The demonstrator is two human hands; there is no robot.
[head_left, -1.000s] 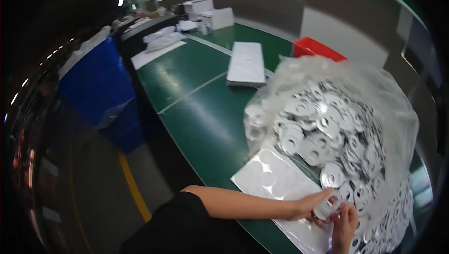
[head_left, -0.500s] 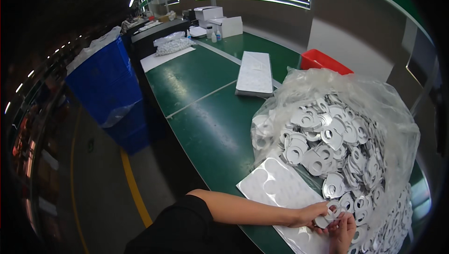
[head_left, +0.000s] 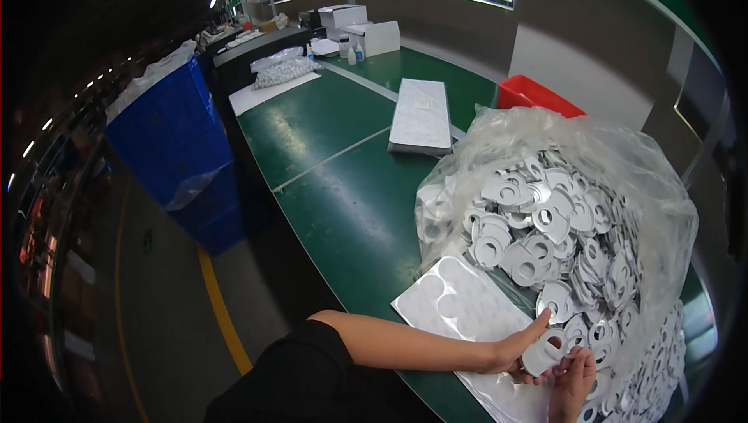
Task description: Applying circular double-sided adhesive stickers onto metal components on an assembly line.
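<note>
My left hand (head_left: 516, 354) holds a flat light-grey plastic part (head_left: 539, 357) with a round hole, its fingers under the part and its thumb raised away from it. At the part's right edge my right hand (head_left: 575, 378) has thumb and fingertips pinched together; what lies between them is too small to make out. Under my left forearm lies a stack of white sheets (head_left: 487, 304) with round shapes on top, partly covered by the arm. Many similar grey parts (head_left: 538, 259) fill a large clear plastic bag (head_left: 654, 181) beside my hands.
A flat white stack (head_left: 421, 114) lies farther back on the green table (head_left: 335, 228). Behind the bag is a red bin (head_left: 538, 97). Small bottles (head_left: 352, 55), white boxes (head_left: 382, 37) and a bag of small pieces (head_left: 286, 72) occupy the far end. Blue containers (head_left: 167, 131) stand left of the table.
My left thumb has lifted off the part and points up. The part now shows more of its face, tilted between my hands. The view has shifted slightly.
</note>
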